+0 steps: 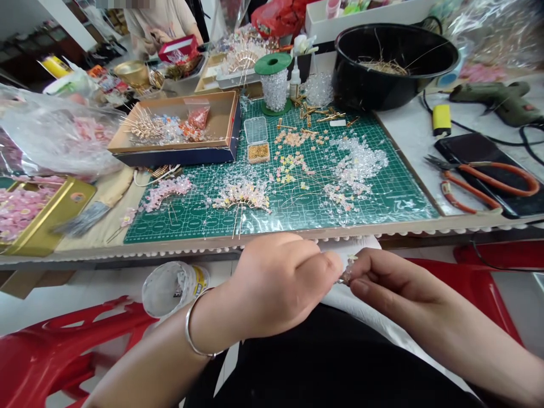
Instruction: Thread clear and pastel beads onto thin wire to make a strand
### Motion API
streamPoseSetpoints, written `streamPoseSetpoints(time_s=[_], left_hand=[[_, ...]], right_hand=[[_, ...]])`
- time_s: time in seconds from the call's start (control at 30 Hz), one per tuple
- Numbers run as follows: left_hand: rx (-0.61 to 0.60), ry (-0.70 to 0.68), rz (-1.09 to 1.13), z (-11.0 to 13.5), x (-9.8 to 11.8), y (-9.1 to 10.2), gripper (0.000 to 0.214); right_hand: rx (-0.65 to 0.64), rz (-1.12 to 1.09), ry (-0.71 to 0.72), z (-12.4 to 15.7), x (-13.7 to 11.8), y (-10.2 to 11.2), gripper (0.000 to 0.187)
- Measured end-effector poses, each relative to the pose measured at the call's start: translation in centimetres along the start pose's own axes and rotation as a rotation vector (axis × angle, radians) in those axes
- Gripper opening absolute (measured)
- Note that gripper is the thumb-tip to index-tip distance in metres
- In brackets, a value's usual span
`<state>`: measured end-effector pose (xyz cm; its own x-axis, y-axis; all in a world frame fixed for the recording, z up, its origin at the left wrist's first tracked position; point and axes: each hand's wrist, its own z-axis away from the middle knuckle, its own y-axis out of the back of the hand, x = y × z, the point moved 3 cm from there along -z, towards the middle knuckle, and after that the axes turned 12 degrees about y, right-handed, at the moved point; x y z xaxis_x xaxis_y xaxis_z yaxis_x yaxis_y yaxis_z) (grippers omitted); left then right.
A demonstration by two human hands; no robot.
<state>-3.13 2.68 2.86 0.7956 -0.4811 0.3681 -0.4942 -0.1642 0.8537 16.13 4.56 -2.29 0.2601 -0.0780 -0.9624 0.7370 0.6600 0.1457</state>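
Observation:
My left hand (pixel 278 283), with a silver bangle (pixel 198 323) on its wrist, and my right hand (pixel 393 283) meet above my lap. Their fingertips pinch a small beaded wire piece (pixel 347 273) from both sides, and most of it is hidden by my fingers. A white cloth (pixel 365 317) lies over my dark lap just under the hands. Beyond the table edge, a green cutting mat (pixel 306 218) holds scattered clear beads, gold pins and finished beaded sprays (pixel 240 198).
A cardboard tray (pixel 172 124) of beadwork stands on the mat's left, and a black bowl (pixel 393 65) stands behind it. Orange-handled pliers (pixel 480 184) and a glue gun (pixel 493 102) lie right. A plastic cup (pixel 175 289) sits near my left wrist. A person (pixel 157 25) sits across the table.

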Motion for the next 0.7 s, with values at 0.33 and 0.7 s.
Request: streamPoseSetpoints(time_s=[0.33,0.7], left_hand=[[-0.337,-0.009,0.189,-2.1,0.1,0.3,0.02],[-0.731,0.643,0.938,-2.0,-3.0,-2.4,0.012]], right_hand=[[-0.052,0.126,0.072,-0.2,-0.7,0.2,0.023],[0.11,0.321,0.158,1.2,-0.6,1.5,0.024]])
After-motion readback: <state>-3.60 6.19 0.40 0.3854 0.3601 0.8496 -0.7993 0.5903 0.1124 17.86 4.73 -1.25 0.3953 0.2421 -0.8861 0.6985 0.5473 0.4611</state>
